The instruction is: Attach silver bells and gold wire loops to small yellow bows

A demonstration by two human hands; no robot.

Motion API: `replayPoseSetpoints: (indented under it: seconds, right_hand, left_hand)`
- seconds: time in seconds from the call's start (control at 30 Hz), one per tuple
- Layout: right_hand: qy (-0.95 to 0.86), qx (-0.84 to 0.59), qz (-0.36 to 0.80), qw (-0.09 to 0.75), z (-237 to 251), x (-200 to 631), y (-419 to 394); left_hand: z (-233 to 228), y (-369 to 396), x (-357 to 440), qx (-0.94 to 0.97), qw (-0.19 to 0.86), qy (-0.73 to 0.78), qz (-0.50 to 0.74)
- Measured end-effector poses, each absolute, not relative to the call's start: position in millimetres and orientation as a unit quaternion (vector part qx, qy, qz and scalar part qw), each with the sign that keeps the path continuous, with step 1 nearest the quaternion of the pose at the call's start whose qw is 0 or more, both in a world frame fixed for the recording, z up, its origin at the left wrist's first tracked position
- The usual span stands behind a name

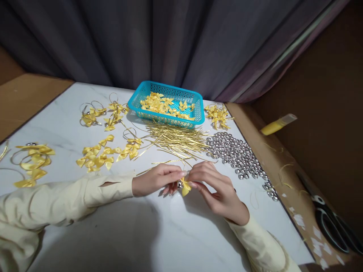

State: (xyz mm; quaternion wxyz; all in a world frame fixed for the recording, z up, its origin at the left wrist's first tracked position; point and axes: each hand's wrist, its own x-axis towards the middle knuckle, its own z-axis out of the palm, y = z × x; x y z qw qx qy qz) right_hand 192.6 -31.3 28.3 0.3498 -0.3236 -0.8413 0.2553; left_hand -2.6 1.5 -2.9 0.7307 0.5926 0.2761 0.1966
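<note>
Over the near middle of the white table, a yellow ribbon bow (186, 189) with a small silver bell (179, 184) hangs between my fingertips. My left hand (155, 179) pinches its top from the left, thumb on top, with the other fingers curled behind the bell. From the right, my right hand (219, 189) is closed on the same bow, its fingertips at the ribbon's upper edge. Just beyond my hands lies a loose heap of gold twist ties (178, 139). What exactly sits between the pinched fingertips is partly hidden.
A blue basket (167, 120) of yellow bows stands at the back. Silver bells (235, 151) spread along the right. Loose bows (95, 156) and tied bow clusters (35, 162) lie left; another cluster (218, 115) is right of the basket. Scissors (330, 223) and a yellow tube (278, 124) lie off the right edge.
</note>
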Motion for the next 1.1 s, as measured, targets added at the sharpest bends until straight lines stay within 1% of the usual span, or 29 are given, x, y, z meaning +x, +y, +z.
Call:
replayPoseSetpoints:
  seconds: [0.2,0.33,0.47,0.57,0.77,0.87,1.1]
  right_hand:
    - [-0.813,-0.344,0.289,0.371,29,192,-31]
    - [-0.784,-0.352,0.363,0.360,30,190,-33]
    - [-0.728,-0.374,0.427,0.384,30,183,-38]
    - [-0.701,-0.374,0.457,0.399,32,177,-43]
    - [-0.693,-0.380,0.451,0.415,37,168,-52]
    - [-0.677,-0.378,0.474,0.417,39,168,-54]
    - [-0.662,-0.389,0.542,0.340,42,172,-54]
  left_hand:
    - [-5,3,-4,0.561,0.764,0.263,0.182]
    - [-6,5,-3,0.492,0.824,0.231,0.160]
    - [-4,7,-2,0.390,0.894,0.164,0.144]
    - [-5,9,-2,0.333,0.924,0.122,0.144]
    - [-8,10,-3,0.348,0.919,0.133,0.128]
    - [-7,9,-3,0.345,0.920,0.141,0.123]
    - [-5,9,-3,0.354,0.918,0.143,0.111]
